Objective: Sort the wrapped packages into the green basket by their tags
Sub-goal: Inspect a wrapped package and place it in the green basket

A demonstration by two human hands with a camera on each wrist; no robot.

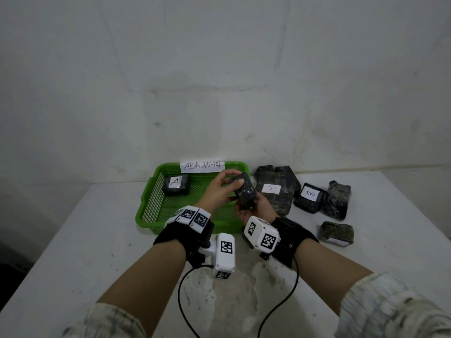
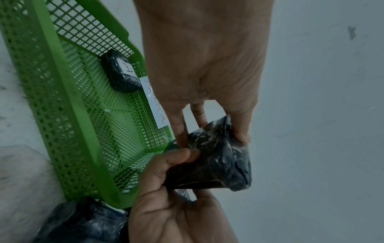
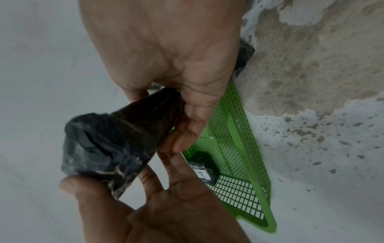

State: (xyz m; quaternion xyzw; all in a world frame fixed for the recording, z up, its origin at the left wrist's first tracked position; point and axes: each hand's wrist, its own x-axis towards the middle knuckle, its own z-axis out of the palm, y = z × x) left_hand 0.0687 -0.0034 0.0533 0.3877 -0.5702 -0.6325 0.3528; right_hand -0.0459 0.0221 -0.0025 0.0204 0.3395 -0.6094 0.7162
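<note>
Fingers [image 2: 241,131] of both hands pinch a dark wrapped package [image 1: 244,191] above the green basket [image 1: 156,191]

I see the held package [image 1: 244,191] wrapped in glossy, crinkled black plastic film. The basket [image 1: 151,198] at center frame looks like smooth green plastic mesh, its label [image 1: 202,166] matt white paper. The counter [image 1: 244,284] looks rough, its white coat flaking.

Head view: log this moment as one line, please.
both hands: left hand, right hand hold untagged-side wrapped package over green basket | basket: package tagged A
</note>
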